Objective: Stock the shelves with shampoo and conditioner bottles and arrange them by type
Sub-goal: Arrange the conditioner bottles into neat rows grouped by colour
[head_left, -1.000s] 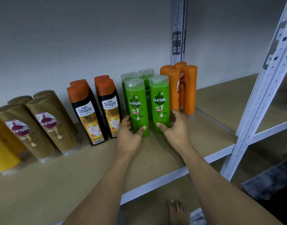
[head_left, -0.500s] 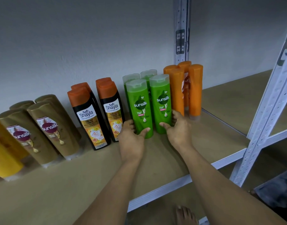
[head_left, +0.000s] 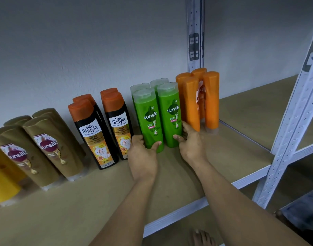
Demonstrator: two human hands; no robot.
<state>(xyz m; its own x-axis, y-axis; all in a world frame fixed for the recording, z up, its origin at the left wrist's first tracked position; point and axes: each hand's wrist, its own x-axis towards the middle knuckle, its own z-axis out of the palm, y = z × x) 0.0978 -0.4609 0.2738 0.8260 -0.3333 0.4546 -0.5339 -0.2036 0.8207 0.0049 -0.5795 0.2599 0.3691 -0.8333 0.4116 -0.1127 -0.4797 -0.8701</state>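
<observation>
Two green Sunsilk bottles stand upright at the front of a green group on the shelf. My left hand [head_left: 143, 153] grips the base of the left green bottle [head_left: 149, 116]. My right hand [head_left: 189, 142] grips the base of the right green bottle [head_left: 170, 110]. Two more green bottles [head_left: 158, 82] stand behind them. Orange bottles [head_left: 210, 100] stand close to the right, touching my right fingers. Black Safi Shayla bottles [head_left: 93, 130] with orange caps stand to the left, then gold Sunsilk bottles [head_left: 51, 148] and a yellow bottle [head_left: 1, 181] at the far left edge.
The brown shelf board [head_left: 99, 197] runs in front of the bottles, edged by a white metal rail [head_left: 180, 213]. A perforated white upright [head_left: 294, 125] stands at the right, another post [head_left: 195, 32] against the grey wall. A second shelf board [head_left: 255, 110] continues to the right. My bare foot [head_left: 201, 237] shows below.
Both hands have slid the two front green bottles slightly back and to the right, closer to the orange group. The camera view has shifted a little.
</observation>
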